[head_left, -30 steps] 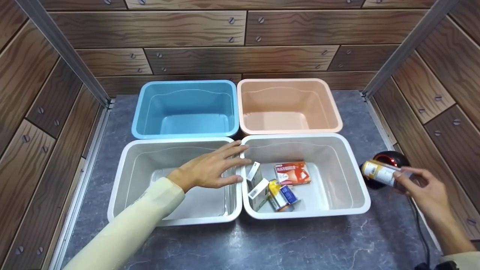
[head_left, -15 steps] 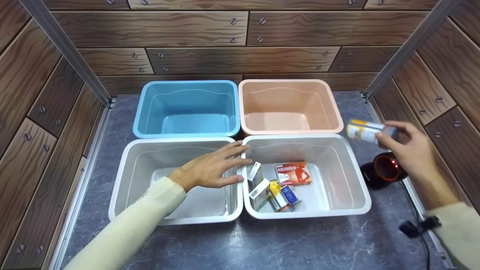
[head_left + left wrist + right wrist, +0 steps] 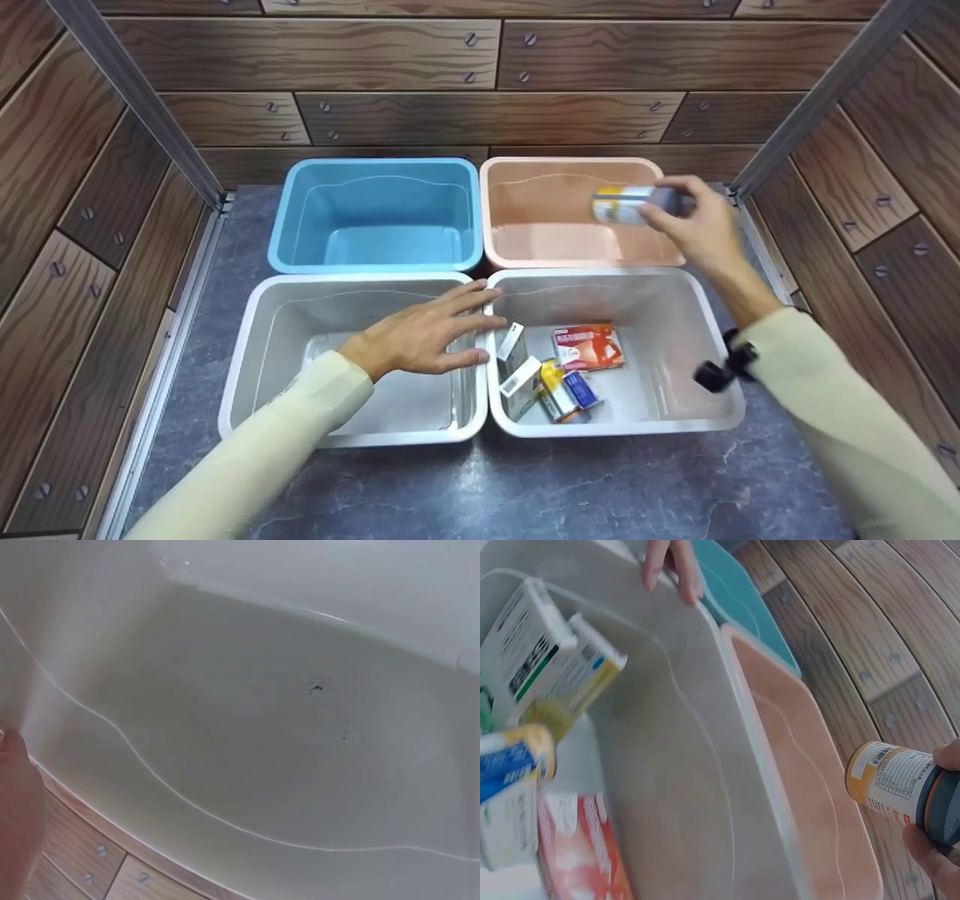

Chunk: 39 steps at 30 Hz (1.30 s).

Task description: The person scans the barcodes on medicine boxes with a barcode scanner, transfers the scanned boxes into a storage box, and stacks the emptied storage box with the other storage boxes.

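My right hand (image 3: 697,225) grips a pill bottle (image 3: 619,205) by its dark cap end. It has a white and yellow label and lies sideways in the air over the peach bin (image 3: 540,191). Fine print shows on the bottle (image 3: 892,780) in the right wrist view. My left hand (image 3: 427,330) rests with spread, straight fingers across the touching rims of the left grey bin (image 3: 300,319) and the right grey bin (image 3: 600,300). Inside the right one lie a red box (image 3: 589,346), white cartons (image 3: 519,386), and yellow and blue packs (image 3: 579,390).
A blue bin (image 3: 375,199) stands behind the left grey one, beside the peach bin. Wood-patterned walls (image 3: 405,56) and metal corner posts enclose the dark marbled surface (image 3: 420,495). The black scanner on the right is mostly hidden behind my right arm.
My right hand has carried the pill bottle from above the red-lit black scanner, up and leftward to over the peach bin. My left hand has stayed on the rims.
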Tool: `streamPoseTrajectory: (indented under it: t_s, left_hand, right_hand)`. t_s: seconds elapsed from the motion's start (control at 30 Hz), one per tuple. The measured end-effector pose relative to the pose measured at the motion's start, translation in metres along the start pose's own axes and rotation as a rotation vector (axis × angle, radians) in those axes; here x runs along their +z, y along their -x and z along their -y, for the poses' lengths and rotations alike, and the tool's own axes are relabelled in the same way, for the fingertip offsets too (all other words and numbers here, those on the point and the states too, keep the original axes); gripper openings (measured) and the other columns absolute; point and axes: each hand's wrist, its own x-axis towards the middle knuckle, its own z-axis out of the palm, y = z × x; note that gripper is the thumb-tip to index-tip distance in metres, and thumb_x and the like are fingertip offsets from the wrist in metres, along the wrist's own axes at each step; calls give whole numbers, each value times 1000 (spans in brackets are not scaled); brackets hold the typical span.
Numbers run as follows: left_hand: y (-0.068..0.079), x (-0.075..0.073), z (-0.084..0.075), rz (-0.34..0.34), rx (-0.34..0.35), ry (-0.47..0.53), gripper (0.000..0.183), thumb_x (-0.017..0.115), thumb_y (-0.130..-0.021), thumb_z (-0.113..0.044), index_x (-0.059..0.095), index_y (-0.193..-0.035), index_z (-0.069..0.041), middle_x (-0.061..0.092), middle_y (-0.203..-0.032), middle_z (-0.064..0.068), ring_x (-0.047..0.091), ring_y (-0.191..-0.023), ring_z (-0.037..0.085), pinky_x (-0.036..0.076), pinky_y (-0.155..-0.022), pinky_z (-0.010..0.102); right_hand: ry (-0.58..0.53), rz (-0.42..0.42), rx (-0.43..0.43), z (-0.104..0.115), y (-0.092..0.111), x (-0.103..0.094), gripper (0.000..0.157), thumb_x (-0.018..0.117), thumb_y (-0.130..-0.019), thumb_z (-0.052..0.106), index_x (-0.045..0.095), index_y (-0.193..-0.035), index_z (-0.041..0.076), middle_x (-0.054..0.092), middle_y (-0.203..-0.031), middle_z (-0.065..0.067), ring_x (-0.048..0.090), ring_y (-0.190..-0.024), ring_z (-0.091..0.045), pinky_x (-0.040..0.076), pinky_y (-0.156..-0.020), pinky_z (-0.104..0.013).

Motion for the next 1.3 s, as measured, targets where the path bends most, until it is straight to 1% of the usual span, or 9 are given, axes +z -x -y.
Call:
streamPoseTrajectory:
  t_s: [0.17,0.27,0.4,0.57,0.77,0.9,1.1,1.17,1.3]
  left_hand:
    - [0,0,0,-1,12,2,63,48,-112,-59,48,-166,-27,24,-183,4,14,-172,30,32,-133,57]
    - [0,-1,0,0,11,1,62,48,-112,-59,48,-166,-27,23,-183,4,14,-172,30,34,-132,57]
    - [-1,0,0,6,4,1,62,48,-112,-59,48,-166,-28,22,-183,2,13,-172,29,34,-132,55]
    - [-1,1,1,2,11,2,62,49,-112,-59,48,-166,-28,22,-183,2,14,-171,29,36,-131,56]
    - [1,-1,1,4,6,12,63,48,-112,-60,48,-166,-28,21,-184,1,12,-172,28,34,-132,55]
    - [0,-2,1,-2,18,19,63,49,-112,-59,48,-166,-26,21,-184,2,13,-172,29,33,-133,56]
    - [-1,0,2,-31,42,13,62,52,-111,-57,53,-162,-21,28,-181,9,18,-170,35,34,-132,58]
    - [-1,1,2,-41,49,2,63,53,-111,-56,52,-163,-20,30,-180,11,19,-170,36,34,-132,56]
    - [-1,1,3,-55,50,-2,64,56,-111,-54,54,-162,-16,32,-178,16,21,-169,35,34,-134,50]
  right_hand:
    - [-23,57,-20,33,-23,40,52,85,-97,27,68,-142,7,66,-138,-24,67,-111,-20,56,-82,-14]
    - [-79,92,-38,49,-35,61,50,83,-98,21,67,-142,4,64,-140,-25,66,-116,-25,57,-85,-17]
    - [-158,149,-36,67,-47,86,50,81,-98,18,64,-143,2,65,-143,-23,67,-119,-28,60,-91,-25]
    - [-147,192,-22,92,-55,118,50,83,-97,22,66,-143,9,64,-150,-18,68,-125,-31,63,-101,-37]
    - [-149,226,-15,118,-62,156,48,82,-99,23,67,-143,11,65,-150,-16,67,-126,-27,63,-102,-35]
    - [-189,244,17,127,-63,179,45,79,-102,24,66,-143,12,66,-146,-16,67,-124,-25,63,-101,-34]
    - [-353,315,109,127,-55,214,41,74,-105,16,62,-143,6,62,-141,-22,70,-113,-28,66,-94,-36]
    - [-405,361,154,127,-51,224,42,73,-106,13,60,-144,4,59,-144,-24,71,-114,-31,67,-94,-36]
    - [-445,446,222,127,-43,237,46,71,-107,13,56,-149,3,55,-149,-26,69,-123,-34,66,-97,-35]
